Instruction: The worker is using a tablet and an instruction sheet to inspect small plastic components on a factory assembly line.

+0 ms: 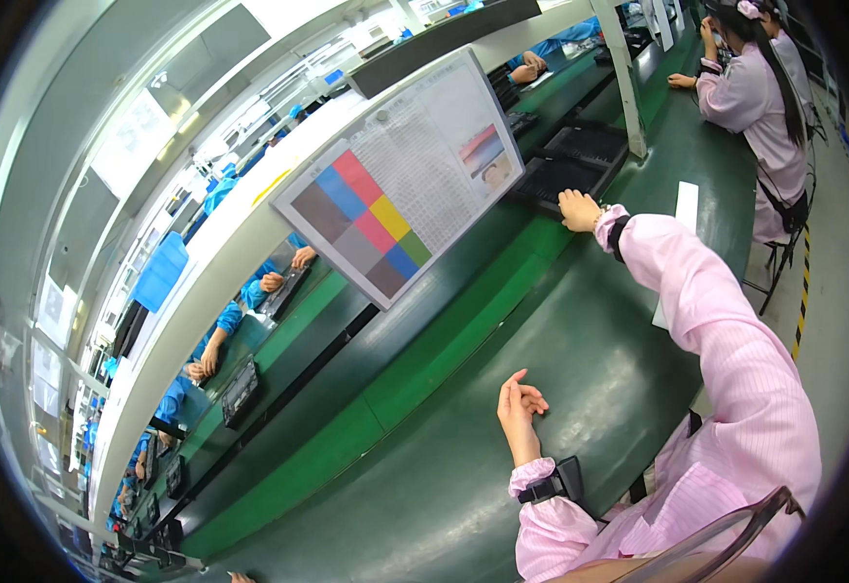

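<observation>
Right hand stretches to the far side of the green table, at the near edge of a black tray; fingers curl down by its corner, but whether the grip has closed on the edge, I cannot tell; left hand hangs over the table nearer the body, its grip slack and empty, fingers loosely bent; only the right arm is extended, presumably because the tray sits beyond the left's easy reach; the tray lies flat on the dark line past the bright green strip, just beyond the foot of the tilted board, with a second black tray beside it farther up, perhaps set so to keep both in file; the pair points up the line, toward upper right; each tray's long axis seems to run crosswise to it, though lens bend leaves this unsure; which end is its front, I cannot tell.
</observation>
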